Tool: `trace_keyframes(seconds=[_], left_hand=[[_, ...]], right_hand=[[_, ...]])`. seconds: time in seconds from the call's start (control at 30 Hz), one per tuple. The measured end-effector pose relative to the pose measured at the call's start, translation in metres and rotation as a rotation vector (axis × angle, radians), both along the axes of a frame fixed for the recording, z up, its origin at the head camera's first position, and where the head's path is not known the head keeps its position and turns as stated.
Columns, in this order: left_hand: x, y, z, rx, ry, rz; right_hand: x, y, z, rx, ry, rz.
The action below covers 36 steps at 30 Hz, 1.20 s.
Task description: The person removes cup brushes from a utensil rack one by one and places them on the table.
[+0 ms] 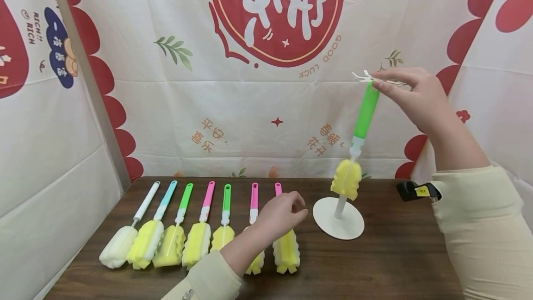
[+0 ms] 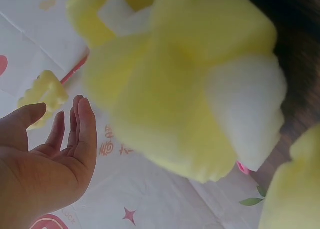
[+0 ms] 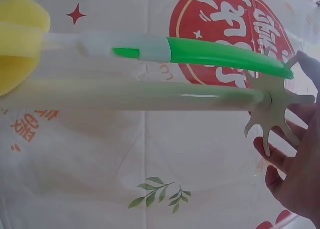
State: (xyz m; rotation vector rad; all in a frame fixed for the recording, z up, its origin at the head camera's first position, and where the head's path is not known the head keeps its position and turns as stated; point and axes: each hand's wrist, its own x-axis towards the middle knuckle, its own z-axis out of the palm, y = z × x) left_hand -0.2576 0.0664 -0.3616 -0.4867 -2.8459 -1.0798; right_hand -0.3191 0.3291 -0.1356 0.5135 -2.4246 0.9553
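Observation:
My right hand [image 1: 420, 96] is at the top of a white stand, its thumb and forefinger pinching the handle end of a green-handled bottle brush [image 1: 366, 110] by the hooks. This brush hangs almost upright beside the pole, yellow sponge down. In the right wrist view, pale prongs of the star-shaped hook top [image 3: 280, 101] spread in front of my fingers. The stand's round base [image 1: 326, 219] rests on the table. My left hand [image 1: 276, 216], fingers loosely bent and holding nothing, hovers over the pink-handled brushes at the row's right end, partly covering one brush [image 1: 255, 198].
Several sponge brushes lie in a row on the dark wooden table [image 1: 374, 267], handles pointing away: a white one [image 1: 120, 244] leftmost, then blue, green and pink handles. Behind the table hangs a printed cloth [image 1: 258, 105]. A black strapped device [image 1: 416, 192] is on the right wrist.

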Motion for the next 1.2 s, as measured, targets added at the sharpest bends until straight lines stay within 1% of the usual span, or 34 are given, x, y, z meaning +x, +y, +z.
trace_keyframes(seconds=[0.17,0.37,0.47,0.53,0.77,0.83,1.0,1.2], left_hand=[[0.001,0.001,-0.002,-0.012,0.021,-0.009],[0.003,0.002,-0.004,-0.016,0.039,-0.021],[0.005,0.003,-0.004,-0.014,0.045,-0.029],[0.006,0.003,-0.005,-0.013,0.047,-0.034],[0.008,0.003,-0.005,-0.006,0.058,-0.043],[0.008,0.004,-0.005,-0.002,0.049,-0.042],[0.008,0.007,0.0,0.015,0.022,-0.04],[0.009,0.009,0.013,0.029,0.056,-0.041]], right_hand=[[0.008,-0.002,0.001,0.051,0.055,-0.081],[0.015,-0.005,0.003,0.189,0.131,-0.224],[0.019,-0.007,0.005,0.236,0.135,-0.28],[0.022,-0.008,0.008,0.262,0.113,-0.301],[0.032,-0.012,0.019,0.374,0.016,-0.321],[0.034,-0.013,0.02,0.383,0.0,-0.325],[0.037,-0.015,0.02,0.343,-0.015,-0.301],[0.04,-0.015,0.02,0.268,-0.073,-0.26]])
